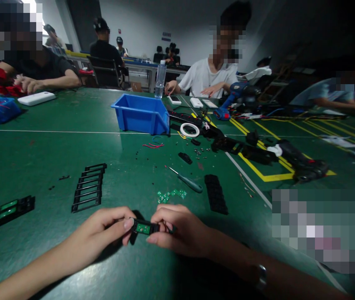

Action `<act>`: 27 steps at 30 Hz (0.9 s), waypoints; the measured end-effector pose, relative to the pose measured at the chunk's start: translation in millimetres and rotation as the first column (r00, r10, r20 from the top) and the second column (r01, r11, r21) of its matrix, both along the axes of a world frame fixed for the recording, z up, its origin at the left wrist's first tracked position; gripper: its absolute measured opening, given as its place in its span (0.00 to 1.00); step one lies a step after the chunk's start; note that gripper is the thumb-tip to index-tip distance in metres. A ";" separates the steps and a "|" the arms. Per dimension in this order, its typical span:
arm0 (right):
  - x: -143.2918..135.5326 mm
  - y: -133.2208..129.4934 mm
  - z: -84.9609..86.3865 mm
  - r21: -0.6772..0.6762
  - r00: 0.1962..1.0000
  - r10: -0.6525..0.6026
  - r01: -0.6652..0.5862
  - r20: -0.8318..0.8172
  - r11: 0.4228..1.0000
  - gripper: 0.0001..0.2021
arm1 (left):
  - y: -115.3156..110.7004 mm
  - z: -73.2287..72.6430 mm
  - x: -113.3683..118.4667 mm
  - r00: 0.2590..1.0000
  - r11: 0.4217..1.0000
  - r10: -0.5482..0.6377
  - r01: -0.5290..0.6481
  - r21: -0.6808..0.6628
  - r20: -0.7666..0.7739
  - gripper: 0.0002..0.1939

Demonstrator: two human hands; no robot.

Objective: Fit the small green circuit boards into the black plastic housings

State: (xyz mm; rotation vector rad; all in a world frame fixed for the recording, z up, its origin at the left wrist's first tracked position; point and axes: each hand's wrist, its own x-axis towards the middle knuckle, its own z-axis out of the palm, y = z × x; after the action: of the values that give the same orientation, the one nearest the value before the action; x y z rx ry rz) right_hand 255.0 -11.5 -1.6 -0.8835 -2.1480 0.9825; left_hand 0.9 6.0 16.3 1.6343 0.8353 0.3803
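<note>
Between my two hands is a small black plastic housing (155, 227) with a green circuit board (142, 228) set in it. My left hand (110, 225) pinches its left end between thumb and fingers. The fingers of my right hand (182, 229) close round its right end and partly hide it. Just beyond lie several tiny green circuit boards (167, 196) in a loose pile. A screwdriver (187, 180) with a dark green handle rests behind them. Off to the left is another black housing (13, 210) with green boards in it.
A black ladder-like frame (88, 187) lies left, a row of black parts (215, 193) right. Farther back are a blue bin (141, 118), a white tape ring (190, 130), small screws (200, 153), a bottle (160, 79) and a cordless drill (232, 98). Co-workers sit around the table.
</note>
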 end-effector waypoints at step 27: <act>-2.7 4.9 -3.3 -0.090 0.998 0.023 -0.028 -0.053 0.996 0.11 | -9.9 -11.3 4.8 0.975 0.953 0.125 -0.067 0.295 -0.183 0.24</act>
State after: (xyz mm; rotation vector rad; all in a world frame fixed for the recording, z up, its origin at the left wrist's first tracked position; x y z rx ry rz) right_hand 252.3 -6.5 -4.9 -0.8656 -2.0901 1.1116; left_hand 5.7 -3.9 5.0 1.9290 1.0528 0.4264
